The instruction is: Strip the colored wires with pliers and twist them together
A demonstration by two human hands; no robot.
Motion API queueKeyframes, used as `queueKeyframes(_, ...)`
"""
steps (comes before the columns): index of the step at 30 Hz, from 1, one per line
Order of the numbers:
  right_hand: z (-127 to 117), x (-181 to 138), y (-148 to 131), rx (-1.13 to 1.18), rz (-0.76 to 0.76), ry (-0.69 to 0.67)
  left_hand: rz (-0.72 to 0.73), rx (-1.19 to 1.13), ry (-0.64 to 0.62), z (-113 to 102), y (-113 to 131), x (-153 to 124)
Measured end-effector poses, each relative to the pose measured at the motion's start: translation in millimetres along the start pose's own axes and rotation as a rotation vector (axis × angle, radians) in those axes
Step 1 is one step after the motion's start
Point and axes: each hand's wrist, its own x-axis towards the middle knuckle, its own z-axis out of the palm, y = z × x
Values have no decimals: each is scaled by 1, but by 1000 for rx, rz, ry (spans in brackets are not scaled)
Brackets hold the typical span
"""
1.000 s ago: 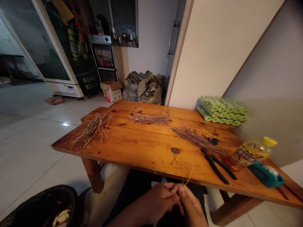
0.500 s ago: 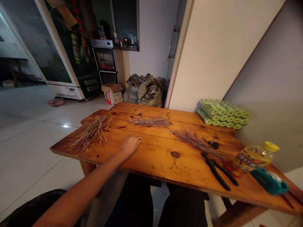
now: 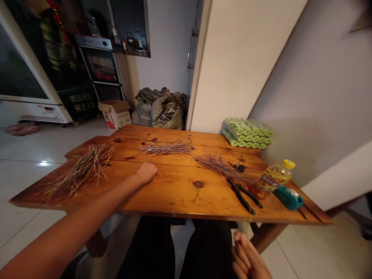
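My left hand (image 3: pixel 147 171) rests on the wooden table (image 3: pixel 174 197) with its arm stretched forward. Its fingers are curled under, and I cannot see what they hold, if anything. It lies between the left pile of thin coloured strands (image 3: pixel 77 172) and the middle pile (image 3: pixel 167 148), closer to the middle one. A third, purplish pile (image 3: pixel 216 164) lies to the right. My right hand (image 3: pixel 250 259) is below the table's front edge beside my lap, fingers stretched out and holding nothing.
Black-handled pliers (image 3: pixel 242 195), a small dark object (image 3: pixel 238 167), a yellow-capped bottle on its side (image 3: pixel 271 178) and a teal tool (image 3: pixel 287 197) lie at the table's right. Green rolls (image 3: pixel 248 133) sit against the wall. A cardboard box (image 3: pixel 114 112) and sacks (image 3: pixel 158 108) stand on the floor behind.
Both hands were together at my lap pinching a thin strand. My left arm then reached onto the table and stays there; my right hand is back in view below the table's edge. The view shifted right.
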Motion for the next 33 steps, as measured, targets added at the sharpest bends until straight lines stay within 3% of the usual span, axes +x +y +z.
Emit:
queueKeyframes(5, 33, 1, 8, 85, -30, -122, 62, 99, 74, -3, -9, -4)
queueKeyframes(13, 20, 9, 25, 62, 38, -159, 53, 123, -49, 0, -20, 5)
queueKeyframes(20, 30, 5, 27, 19, 22, -158, -35, 110, -204, 0, -20, 15)
queueKeyframes(27, 41, 1, 21, 11, 38, -192, -133, 67, -240, -5, -22, 2)
queueKeyframes(33, 44, 3, 26, -12, 69, -240, -229, 21, -293, -8, -17, 10)
